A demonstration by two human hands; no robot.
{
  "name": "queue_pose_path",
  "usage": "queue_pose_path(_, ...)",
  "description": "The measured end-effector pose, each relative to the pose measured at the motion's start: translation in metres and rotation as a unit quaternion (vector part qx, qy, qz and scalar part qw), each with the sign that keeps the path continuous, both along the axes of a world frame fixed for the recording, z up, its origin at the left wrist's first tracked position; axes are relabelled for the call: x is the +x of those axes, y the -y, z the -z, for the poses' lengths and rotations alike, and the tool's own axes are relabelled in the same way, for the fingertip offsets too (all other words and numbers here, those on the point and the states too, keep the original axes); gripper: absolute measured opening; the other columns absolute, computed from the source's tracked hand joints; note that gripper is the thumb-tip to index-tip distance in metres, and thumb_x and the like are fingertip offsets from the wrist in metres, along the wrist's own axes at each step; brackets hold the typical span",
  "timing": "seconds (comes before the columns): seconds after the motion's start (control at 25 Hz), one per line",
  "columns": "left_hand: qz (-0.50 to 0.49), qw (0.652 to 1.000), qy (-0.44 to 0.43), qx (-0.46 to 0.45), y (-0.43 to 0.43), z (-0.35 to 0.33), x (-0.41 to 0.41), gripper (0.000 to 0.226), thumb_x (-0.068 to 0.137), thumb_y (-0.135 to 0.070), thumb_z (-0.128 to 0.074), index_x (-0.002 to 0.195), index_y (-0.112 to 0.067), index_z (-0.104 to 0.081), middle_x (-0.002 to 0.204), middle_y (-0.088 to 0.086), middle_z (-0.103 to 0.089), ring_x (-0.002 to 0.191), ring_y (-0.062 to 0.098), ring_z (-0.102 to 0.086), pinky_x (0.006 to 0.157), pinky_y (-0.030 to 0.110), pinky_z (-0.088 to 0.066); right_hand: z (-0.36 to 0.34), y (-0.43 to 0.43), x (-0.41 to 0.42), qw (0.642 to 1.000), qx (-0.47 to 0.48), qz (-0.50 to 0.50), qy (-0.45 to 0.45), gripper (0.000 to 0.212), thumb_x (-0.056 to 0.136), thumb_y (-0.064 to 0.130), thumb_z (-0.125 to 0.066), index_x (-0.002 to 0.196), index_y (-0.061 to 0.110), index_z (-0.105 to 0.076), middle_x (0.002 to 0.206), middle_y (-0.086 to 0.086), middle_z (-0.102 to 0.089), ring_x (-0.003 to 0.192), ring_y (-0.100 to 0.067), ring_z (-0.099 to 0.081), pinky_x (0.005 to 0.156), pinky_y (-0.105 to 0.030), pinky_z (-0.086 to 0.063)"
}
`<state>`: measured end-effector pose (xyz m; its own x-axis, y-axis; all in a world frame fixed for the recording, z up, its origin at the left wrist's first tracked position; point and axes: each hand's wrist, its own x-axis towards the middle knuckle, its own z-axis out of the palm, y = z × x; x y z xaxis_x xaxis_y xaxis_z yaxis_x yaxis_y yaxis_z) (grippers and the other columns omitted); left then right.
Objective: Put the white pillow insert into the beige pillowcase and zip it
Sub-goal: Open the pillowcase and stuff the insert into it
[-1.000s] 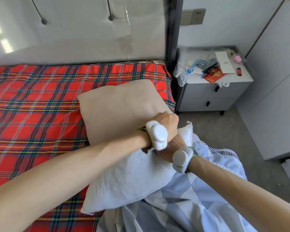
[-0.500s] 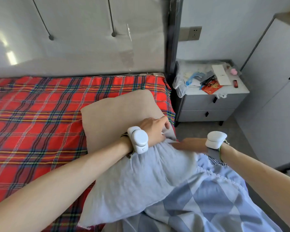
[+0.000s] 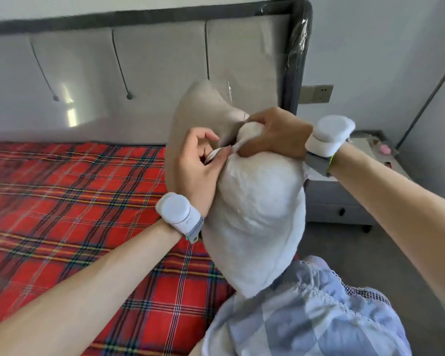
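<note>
The white pillow insert [image 3: 257, 222] stands upright in front of me, its lower end on my lap. The beige pillowcase [image 3: 201, 111] hangs over and behind its top, lifted off the bed. My left hand [image 3: 195, 163] pinches the pale edge of the pillowcase opening at the insert's upper left. My right hand [image 3: 275, 132] grips the top corner of the insert, bunched in its fingers, at the mouth of the pillowcase. How far the insert sits inside the case is hidden by my hands.
A red plaid bedsheet [image 3: 75, 201] covers the bed on the left, backed by a grey padded headboard [image 3: 139, 73]. A grey nightstand [image 3: 344, 201] stands to the right, a white cabinet [image 3: 442, 124] beyond it. Blue checked fabric [image 3: 306, 317] covers my lap.
Both pillow and pillowcase have been lifted from the bed to an upright position. My right hand moved from the side to the insert's top corner; my left hand shifted to the case's edge.
</note>
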<state>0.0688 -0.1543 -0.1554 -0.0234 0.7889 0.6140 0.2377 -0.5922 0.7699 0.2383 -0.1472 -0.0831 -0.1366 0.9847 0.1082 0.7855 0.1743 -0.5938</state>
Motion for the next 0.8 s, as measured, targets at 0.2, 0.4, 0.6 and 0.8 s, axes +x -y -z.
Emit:
queue_pose_path(0.2,0.058,0.952,-0.233,-0.187,0.011,0.040,-0.014,0.020,0.079,-0.019,-0.067,0.094,-0.015,-0.055,0.069,-0.002,-0.055,0.065,0.006,-0.053,0.060,0.019,-0.039,0.033,0.015,-0.026,0.969,-0.038,-0.044,0.240,0.047,0.062,0.052,-0.072,0.102,0.033,-0.056,0.089,0.008,-0.059,0.092,-0.021,-0.060,0.077,-0.030,-0.044)
queue_pose_path(0.4,0.040,0.829,-0.532,-0.168,0.019,0.052,-0.016,0.032,0.081,-0.028,-0.052,0.111,-0.023,-0.044,0.102,0.008,-0.061,0.093,0.034,-0.058,0.072,0.038,-0.047,0.060,0.041,-0.036,0.961,-0.093,-0.054,0.254,0.032,0.068,0.067,-0.055,0.088,0.042,-0.053,0.094,0.008,-0.063,0.093,-0.022,-0.059,0.080,-0.035,-0.046)
queue_pose_path(0.6,0.016,0.831,-0.533,-0.158,0.011,0.058,-0.010,0.019,0.085,-0.028,-0.047,0.100,-0.019,-0.038,0.090,0.008,-0.056,0.084,0.035,-0.057,0.064,0.036,-0.039,0.057,0.055,-0.029,0.951,-0.098,-0.106,0.275,0.026,0.076,0.056,-0.053,0.092,0.035,-0.057,0.095,0.006,-0.062,0.094,-0.023,-0.058,0.082,-0.036,-0.047)
queue_pose_path(0.8,0.076,0.886,-0.444,-0.107,0.015,0.063,-0.009,0.037,0.084,-0.019,-0.050,0.083,-0.041,-0.021,0.060,-0.006,-0.039,0.060,0.027,-0.045,0.056,0.033,-0.033,0.078,0.064,-0.027,0.944,-0.154,-0.132,0.261,0.036,0.077,0.055,-0.053,0.108,0.037,-0.058,0.095,0.001,-0.060,0.096,-0.025,-0.056,0.076,-0.031,-0.044)
